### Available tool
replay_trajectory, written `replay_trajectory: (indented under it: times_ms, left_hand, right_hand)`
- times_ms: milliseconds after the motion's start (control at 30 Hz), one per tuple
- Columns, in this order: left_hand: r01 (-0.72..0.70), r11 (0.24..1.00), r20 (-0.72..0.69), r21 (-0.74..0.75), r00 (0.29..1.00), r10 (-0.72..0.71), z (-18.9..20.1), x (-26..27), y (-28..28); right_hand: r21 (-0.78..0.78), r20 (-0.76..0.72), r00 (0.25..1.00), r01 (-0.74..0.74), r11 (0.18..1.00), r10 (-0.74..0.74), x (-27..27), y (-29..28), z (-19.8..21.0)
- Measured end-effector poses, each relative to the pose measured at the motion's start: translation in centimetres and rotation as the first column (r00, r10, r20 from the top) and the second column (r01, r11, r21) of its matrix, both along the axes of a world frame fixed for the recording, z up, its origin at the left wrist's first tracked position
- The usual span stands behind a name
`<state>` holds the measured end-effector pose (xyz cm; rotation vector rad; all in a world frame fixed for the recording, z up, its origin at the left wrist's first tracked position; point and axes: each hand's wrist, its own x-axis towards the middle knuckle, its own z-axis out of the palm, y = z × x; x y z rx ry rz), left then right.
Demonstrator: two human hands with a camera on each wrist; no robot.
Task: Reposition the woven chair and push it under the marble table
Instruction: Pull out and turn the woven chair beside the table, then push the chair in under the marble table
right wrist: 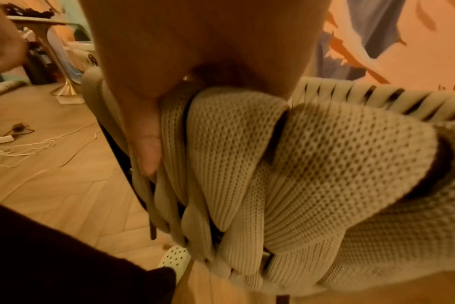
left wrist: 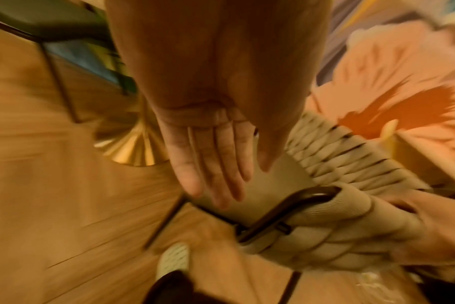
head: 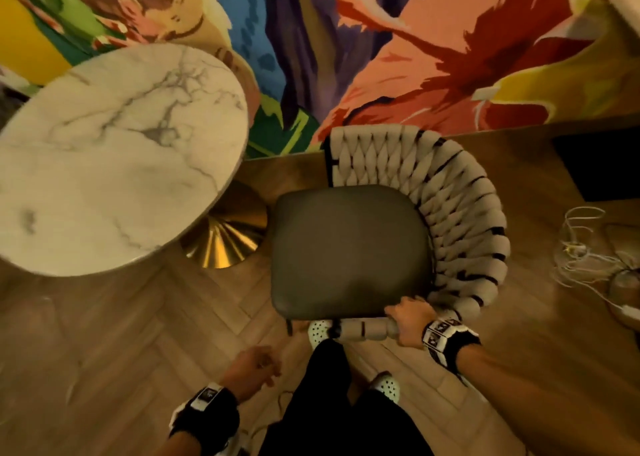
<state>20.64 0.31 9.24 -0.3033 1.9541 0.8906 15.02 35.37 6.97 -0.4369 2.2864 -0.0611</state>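
Observation:
The woven chair (head: 460, 213) has a beige braided back and a grey seat cushion (head: 349, 251). It stands just right of the round marble table (head: 114, 157), whose gold base (head: 225, 237) lies close to the seat's left edge. My right hand (head: 407, 318) grips the near end of the chair's woven back rail; in the right wrist view its thumb (right wrist: 146, 148) presses against the chair's braid (right wrist: 325, 164). My left hand (head: 258, 365) hangs free near my leg and holds nothing. In the left wrist view its fingers (left wrist: 210, 164) are straight, short of the chair (left wrist: 338, 164).
A painted mural wall (head: 381, 57) runs behind the chair and table. White cables (head: 581, 258) lie on the herringbone wood floor to the right, below a dark panel (head: 602, 164). My legs in black trousers and a white perforated shoe (head: 318, 329) stand right at the chair.

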Motion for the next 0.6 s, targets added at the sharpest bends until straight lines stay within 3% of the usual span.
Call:
replay_trajectory:
  times_ms: [100, 233, 300, 367, 400, 433, 500, 533, 567, 600]
  left_hand:
    - [-0.13, 0.989, 0.1, -0.075, 0.986, 0.137, 0.8, 4.9, -1.8]
    - [-0.253, 0.957, 0.118, -0.141, 0.955, 0.27, 1.8, 8.5, -1.8]
    - [-0.29, 0.946, 0.105, -0.146, 0.946, 0.306, 2.0, 8.9, -1.3]
    - [-0.287, 0.949, 0.097, -0.133, 0.949, 0.3, 1.9, 8.8, -0.8]
    - [-0.288, 0.95, 0.103, -0.123, 0.948, 0.301, 1.7, 8.6, -0.5]
    - [-0.281, 0.953, 0.118, -0.111, 0.949, 0.293, 1.8, 8.3, -0.1]
    - [-0.287, 0.954, 0.165, -0.086, 0.94, 0.298, 1.7, 7.4, 0.6]
    - [-0.307, 0.948, 0.18, -0.085, 0.931, 0.318, 1.5, 7.1, 0.7]
    - [-0.323, 0.943, 0.186, -0.079, 0.925, 0.332, 1.5, 6.9, 0.8]
    - [-0.337, 0.938, 0.209, -0.077, 0.915, 0.346, 1.1, 6.8, 0.6]
  right_hand:
    - [0.038, 0.019, 1.0, -0.004, 0.999, 0.003, 3.9, 0.2, -1.7]
    - [-0.01, 0.044, 0.995, 0.086, 0.996, -0.086, 9.4, 0.9, -3.3]
    - [-0.16, 0.074, 0.968, 0.248, 0.955, -0.239, 11.8, 1.8, -3.1]
    - [-0.321, 0.149, 0.871, 0.491, 0.81, -0.469, 13.8, 3.1, -2.4]
    - [-0.37, 0.215, 0.766, 0.638, 0.676, -0.605, 14.7, 4.0, -2.2]
    - [-0.389, 0.286, 0.605, 0.782, 0.487, -0.743, 15.6, 5.0, -1.9]
    - [-0.292, 0.45, 0.137, 0.957, 0.0, -0.883, 17.4, 7.1, -1.5]
    - [-0.147, 0.559, -0.139, 0.954, -0.263, -0.818, 17.9, 7.8, -1.4]
    - [0.024, 0.615, -0.366, 0.894, -0.448, -0.698, 18.2, 8.2, -1.6]
    - [0.126, 0.625, -0.504, 0.818, -0.561, -0.596, 17.9, 8.3, -1.9]
